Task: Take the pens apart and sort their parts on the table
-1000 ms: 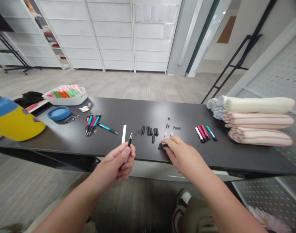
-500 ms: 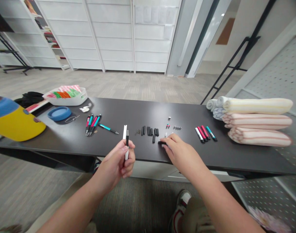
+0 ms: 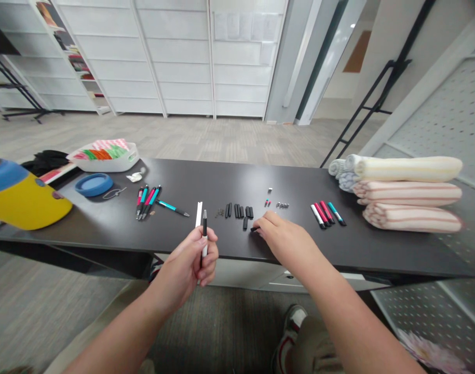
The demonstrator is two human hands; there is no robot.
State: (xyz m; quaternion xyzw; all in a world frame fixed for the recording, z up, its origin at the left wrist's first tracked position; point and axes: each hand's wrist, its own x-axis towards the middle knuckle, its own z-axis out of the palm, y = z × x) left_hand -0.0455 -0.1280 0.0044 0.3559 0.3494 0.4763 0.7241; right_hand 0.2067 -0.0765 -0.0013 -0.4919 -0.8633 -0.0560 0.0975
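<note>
My left hand [image 3: 194,265] is closed around a white pen with a black tip [image 3: 204,231], held upright just in front of the black table's near edge [image 3: 105,236]. My right hand [image 3: 280,236] rests on the table with its fingertips pinched on a small black pen part [image 3: 254,228]. Beside it lies a row of short black sleeves [image 3: 239,211]. A white pen barrel [image 3: 199,214] lies just beyond the held pen. Tiny springs and small parts [image 3: 282,204] lie behind my right hand.
Finished pens lie in two groups, teal and pink at the left [image 3: 147,199] and mixed colours at the right [image 3: 325,213]. Rolled towels [image 3: 408,195] stack at the right end. A white basket [image 3: 105,154], a blue lid [image 3: 93,184] and a yellow object [image 3: 25,202] sit at the left.
My right hand slid left along the table, dragging the small black part toward the row of sleeves. My left hand turned the pen from tilted to upright.
</note>
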